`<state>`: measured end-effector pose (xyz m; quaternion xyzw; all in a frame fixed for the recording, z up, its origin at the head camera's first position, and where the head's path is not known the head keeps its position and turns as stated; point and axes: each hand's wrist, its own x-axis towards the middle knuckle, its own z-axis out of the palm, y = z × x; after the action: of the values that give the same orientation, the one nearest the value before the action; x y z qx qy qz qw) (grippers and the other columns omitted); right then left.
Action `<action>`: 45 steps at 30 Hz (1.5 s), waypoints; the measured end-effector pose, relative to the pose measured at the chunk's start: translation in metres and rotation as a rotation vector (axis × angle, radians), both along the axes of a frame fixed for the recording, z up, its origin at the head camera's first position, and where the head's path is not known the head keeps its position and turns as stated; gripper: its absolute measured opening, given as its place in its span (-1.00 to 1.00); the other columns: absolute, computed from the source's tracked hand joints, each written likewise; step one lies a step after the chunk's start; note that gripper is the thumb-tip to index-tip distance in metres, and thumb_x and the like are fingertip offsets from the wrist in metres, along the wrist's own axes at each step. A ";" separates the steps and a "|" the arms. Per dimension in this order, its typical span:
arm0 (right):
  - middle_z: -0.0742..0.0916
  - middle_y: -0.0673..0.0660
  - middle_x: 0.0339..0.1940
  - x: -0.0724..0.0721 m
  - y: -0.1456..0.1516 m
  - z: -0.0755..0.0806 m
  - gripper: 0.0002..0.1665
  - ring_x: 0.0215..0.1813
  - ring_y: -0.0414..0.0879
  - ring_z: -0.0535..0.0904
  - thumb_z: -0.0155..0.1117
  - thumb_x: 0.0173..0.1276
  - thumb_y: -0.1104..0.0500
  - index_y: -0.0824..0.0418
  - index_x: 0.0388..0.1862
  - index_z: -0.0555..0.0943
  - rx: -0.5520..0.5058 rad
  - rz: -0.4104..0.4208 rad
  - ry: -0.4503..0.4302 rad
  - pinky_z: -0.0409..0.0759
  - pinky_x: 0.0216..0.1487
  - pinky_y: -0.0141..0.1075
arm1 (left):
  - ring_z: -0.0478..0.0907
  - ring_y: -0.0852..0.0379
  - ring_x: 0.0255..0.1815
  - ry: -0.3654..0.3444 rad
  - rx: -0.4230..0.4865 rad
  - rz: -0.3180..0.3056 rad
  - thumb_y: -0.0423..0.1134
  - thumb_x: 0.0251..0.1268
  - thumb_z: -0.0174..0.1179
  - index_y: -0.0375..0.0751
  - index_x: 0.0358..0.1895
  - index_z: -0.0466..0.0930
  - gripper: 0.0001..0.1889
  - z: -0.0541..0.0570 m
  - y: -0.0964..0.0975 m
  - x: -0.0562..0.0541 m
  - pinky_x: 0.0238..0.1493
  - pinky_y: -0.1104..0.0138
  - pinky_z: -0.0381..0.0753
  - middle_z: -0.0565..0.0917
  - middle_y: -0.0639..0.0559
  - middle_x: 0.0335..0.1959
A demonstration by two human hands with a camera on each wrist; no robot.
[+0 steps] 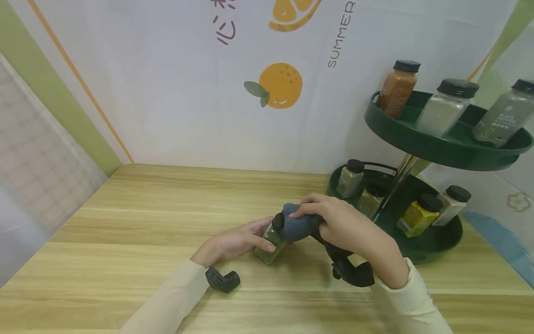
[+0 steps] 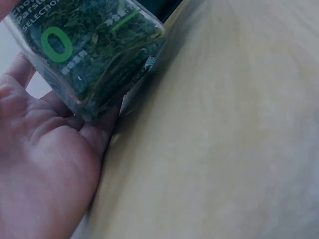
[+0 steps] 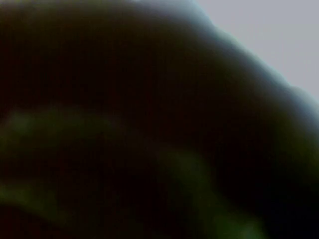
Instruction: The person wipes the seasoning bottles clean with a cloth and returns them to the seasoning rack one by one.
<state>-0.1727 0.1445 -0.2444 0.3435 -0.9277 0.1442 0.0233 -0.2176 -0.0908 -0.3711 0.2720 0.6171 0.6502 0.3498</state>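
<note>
My left hand [image 1: 238,241] grips a clear square spice jar [image 1: 268,253] with green dried flakes inside and a black lid, tilted over the table. Up close in the left wrist view, the jar [image 2: 99,55] has a label with "Parsley" partly visible and a green "0"; fingers lie behind it. A bunched blue-grey cloth [image 1: 297,226] is in my right hand [image 1: 340,218], pressed up to the jar's lid and upper side. Dark blur fills most of the right wrist view, hiding the hand's work there.
A dark green two-tier round rack [image 1: 442,150] stands at the right, near my right forearm. Its upper tier carries an orange-red jar [image 1: 398,90] and other black-lidded jars; several more, including a yellow one [image 1: 419,217], lean in the lower tier. A printed white curtain [image 1: 187,102] hangs behind the wooden table [image 1: 167,199].
</note>
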 end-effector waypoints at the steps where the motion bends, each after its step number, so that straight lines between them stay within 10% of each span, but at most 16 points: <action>1: 0.61 0.09 0.04 -0.001 0.001 0.000 -0.34 0.06 0.05 0.56 0.02 -0.02 0.59 0.01 -0.07 0.67 0.019 -0.018 0.006 0.58 -0.04 -0.09 | 0.26 0.10 0.29 0.004 0.000 0.003 -0.34 0.10 0.15 -0.12 0.47 -0.09 -0.15 0.000 0.000 0.000 0.41 0.09 0.02 0.23 -0.13 0.40; 7: 0.63 0.09 -0.01 -0.005 0.003 -0.002 -0.43 0.00 0.07 0.60 0.14 0.06 0.52 -0.01 -0.06 0.67 0.101 -0.143 0.063 0.60 -0.07 -0.06 | 0.23 -0.01 0.34 0.019 -0.009 -0.002 -0.30 0.13 0.17 -0.11 0.47 -0.11 -0.14 0.000 -0.004 0.000 0.43 0.02 -0.01 0.23 -0.20 0.38; 16: 0.57 0.11 0.14 -0.002 -0.003 -0.003 -0.32 0.13 0.09 0.52 0.09 0.05 0.49 -0.05 0.12 0.57 -0.089 -0.104 0.214 0.57 -0.05 -0.06 | 0.33 0.06 0.28 -0.007 0.004 0.005 -0.30 0.14 0.21 0.00 0.47 -0.08 -0.14 0.002 -0.004 0.000 0.38 0.10 0.12 0.27 -0.16 0.38; 23: 0.53 0.07 0.18 0.002 -0.013 -0.004 -0.18 0.17 0.07 0.50 0.04 0.03 0.55 -0.08 0.24 0.45 -0.248 -0.065 0.163 0.56 -0.04 -0.09 | 0.38 0.07 0.23 0.013 0.014 -0.001 -0.30 0.14 0.21 0.01 0.47 -0.07 -0.14 0.001 -0.003 -0.002 0.36 0.10 0.16 0.32 -0.23 0.33; 30: 0.55 0.04 0.12 0.004 -0.025 -0.015 -0.27 0.09 -0.02 0.55 0.12 0.14 0.48 -0.04 0.26 0.43 -0.094 0.048 0.070 0.59 0.00 -0.15 | 0.31 0.05 0.28 0.046 0.026 -0.034 -0.37 0.16 0.13 -0.20 0.43 0.03 -0.26 -0.001 -0.003 -0.004 0.36 0.09 0.12 0.34 -0.25 0.30; 41: 0.59 0.10 0.06 -0.003 -0.021 -0.022 -0.32 0.05 0.03 0.60 0.18 0.17 0.45 0.00 0.25 0.43 -0.051 0.013 0.120 0.60 0.00 -0.10 | -0.11 -0.05 0.49 0.012 0.013 0.031 -0.31 0.12 0.17 0.00 0.48 -0.13 -0.12 0.000 -0.001 -0.001 0.45 -0.05 -0.16 -0.07 -0.05 0.51; 45: 0.61 0.12 0.03 -0.005 -0.018 -0.024 -0.36 -0.03 0.06 0.63 0.20 0.19 0.42 0.04 0.25 0.41 -0.023 -0.025 0.129 0.61 -0.04 -0.08 | 0.04 -0.01 0.44 0.011 0.040 0.050 -0.30 0.14 0.17 0.01 0.48 -0.11 -0.14 -0.002 -0.001 0.000 0.44 -0.02 -0.08 0.06 -0.09 0.47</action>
<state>-0.1777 0.1262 -0.2687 0.3402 -0.9267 0.1322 0.0889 -0.2179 -0.0923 -0.3731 0.2668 0.6126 0.6695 0.3246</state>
